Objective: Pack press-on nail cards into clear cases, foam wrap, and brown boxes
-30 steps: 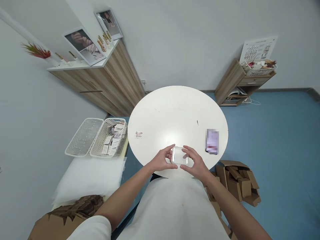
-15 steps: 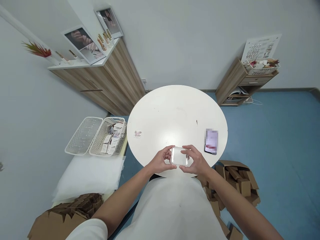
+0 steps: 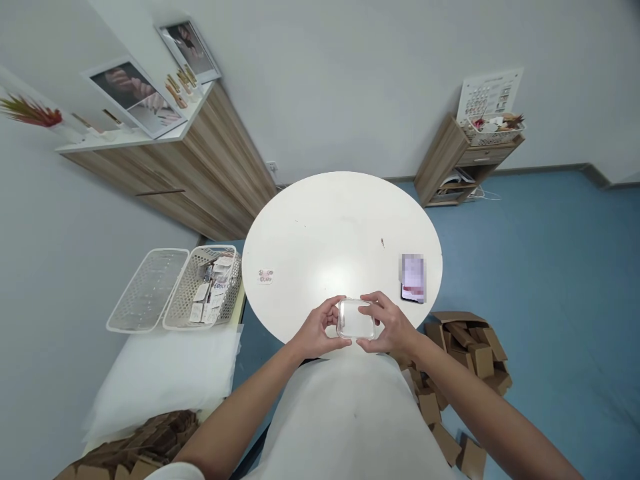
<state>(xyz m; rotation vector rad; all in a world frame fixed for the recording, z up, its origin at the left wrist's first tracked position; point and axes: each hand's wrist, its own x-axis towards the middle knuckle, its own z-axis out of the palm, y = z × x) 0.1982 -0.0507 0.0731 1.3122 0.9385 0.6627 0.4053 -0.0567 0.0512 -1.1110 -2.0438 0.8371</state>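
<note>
A small clear plastic box with a whitish face is held over the near edge of the white oval table. My left hand grips its left side, thumb below and fingers above. On the right side, my right hand holds it too, with one fingertip on its upper face. What lies inside the box, if anything, I cannot make out. A small printed card lies at the table's left, and a phone with a blurred screen rests at the right.
Left of the table stand a white basket of small packets and an empty white basket, beside white sheets. Brown cardboard boxes fill the floor at right, with more cardboard at lower left. A wooden cabinet stands behind.
The view has shifted slightly, so the room's things sit further left. Both hands keep their hold on the clear box, which appears a little more level.
</note>
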